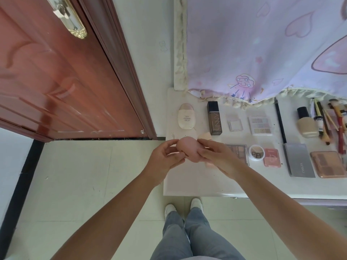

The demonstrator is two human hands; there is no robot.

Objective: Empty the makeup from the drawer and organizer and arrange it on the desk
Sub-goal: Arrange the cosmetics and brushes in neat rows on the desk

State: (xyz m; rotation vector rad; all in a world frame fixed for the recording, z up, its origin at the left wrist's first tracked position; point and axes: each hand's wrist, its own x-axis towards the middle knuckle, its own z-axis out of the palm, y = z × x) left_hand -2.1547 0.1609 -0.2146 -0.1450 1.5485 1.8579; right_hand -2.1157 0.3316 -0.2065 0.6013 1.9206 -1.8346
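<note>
A: Lowest in the frame are your own legs and white shoes [197, 204] on the pale floor tiles, with both forearms reaching up from the bottom corners.

B: And my hands?

A: They meet at the centre of the frame, over the left end of the desk [202, 186]. Your left hand [165, 158] and right hand [217, 156] both curl their fingers round a pink egg-shaped sponge [188, 149], pinching it from either side. It looks held above the desktop, not resting on it.

B: What's already laid out?

A: Quite a lot, I'd judge. Just past your right hand lie an eyeshadow palette [237, 152], a small round jar [256, 152], a pink compact [272, 157], a grey case [299, 160] and a rose palette [328, 164]. Farther up, a white tube [185, 116], a dark bottle [214, 119], a pale palette [260, 123], a black pencil [280, 122], a beige bottle [307, 122] and a bunch of brushes [336, 122] at the right edge.

B: So what's left?

A: The sponge needs a place; the bare patch at the desk's left end looks likely. I can't see the drawer or organizer, so I cannot tell whether more remains inside. Behind it all hangs a lilac cloth [262, 44], and a red door [56, 81] fills the upper left.
</note>
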